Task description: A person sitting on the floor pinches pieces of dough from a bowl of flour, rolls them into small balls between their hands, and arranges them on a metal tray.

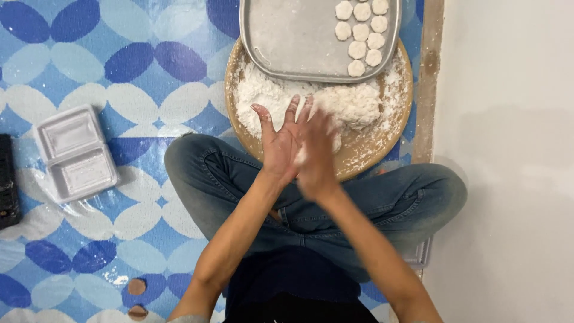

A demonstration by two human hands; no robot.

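Note:
My left hand (280, 140) is held palm up with fingers spread over my lap. My right hand (317, 157) lies on top of it, blurred, with a small white piece of dough (301, 157) pressed between the two palms. Just beyond the hands a round wooden board (365, 157) carries a heap of white dough and flour (347, 104). A grey metal tray (287, 42) rests on the board's far side, with several small flat white dough discs (360, 33) lined up along its right end.
I sit cross-legged in jeans on a blue-and-white patterned mat (119, 66). A white foam compartment tray (75, 152) lies at the left, a dark object (7, 182) at the left edge. A white wall (508, 149) runs along the right.

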